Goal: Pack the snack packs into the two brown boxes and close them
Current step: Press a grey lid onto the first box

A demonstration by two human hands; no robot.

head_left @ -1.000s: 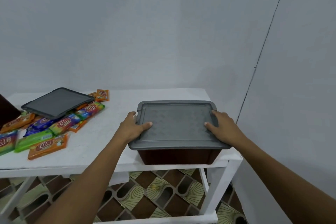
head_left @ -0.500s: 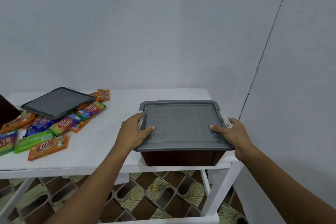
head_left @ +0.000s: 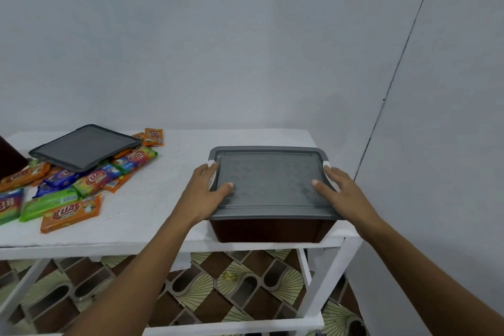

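At the 3 o'clock end of the white table (head_left: 152, 222), the brown box (head_left: 270, 230) sits with its grey lid (head_left: 268, 180) flat on top. Both my hands have slid outward since a second ago! Back then my palms lay on the lid itself. Now my left hand (head_left: 203, 194) is off at the lid's 9 o'clock edge, thumb pressing the top and fingers laid fairly straight along the side over a white clip (head_left: 212, 172). My right hand (head_left: 346, 194) mirrors it at the 3 o'clock edge, thumb on the lid, fingers stretched out beside the other white clip (head_left: 326, 164). Neither hand is clenched; they press rather than grasp. Those clips were hidden a second ago, and only the right one peeked out half a second back. Whether they are snapped down, I cannot tell. Over at 9 o'clock on the table, the snack packs (head_left: 81, 185) lie heaped as before, the spare lid (head_left: 84, 146) resting tilted on them, and a dark corner of the second box (head_left: 9, 157) shows at the frame's edge.
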